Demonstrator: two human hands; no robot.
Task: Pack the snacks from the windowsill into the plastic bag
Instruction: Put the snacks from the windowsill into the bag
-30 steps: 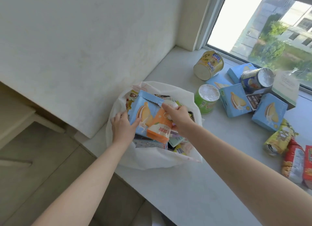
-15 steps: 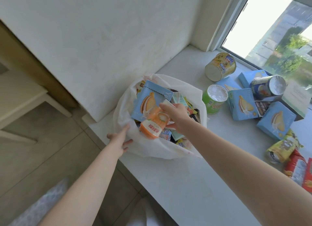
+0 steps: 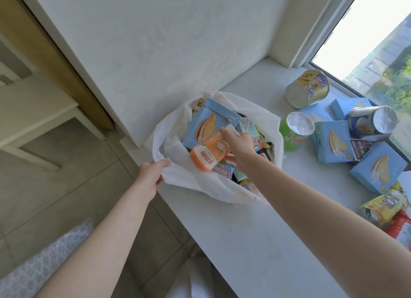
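Two hands busy. L hand (image 3: 153,175) fingers curled, pinched bag (image 3: 184,183) rim, near-left edge. R hand (image 3: 239,144) fingers clamped on orange pack (image 3: 208,156), over bag mouth, against blue box (image 3: 205,122) inside. Bag sat on sill (image 3: 255,242), stuffed w/ snacks. Boxes (image 3: 331,144), cans (image 3: 295,134), packets (image 3: 387,205) lay to right, nr window.

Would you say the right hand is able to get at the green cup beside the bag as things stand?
Probably yes, once freed: the right hand grips the orange packet over the plastic bag, and the green cup stands upright just beyond the bag's rim with nothing between them.
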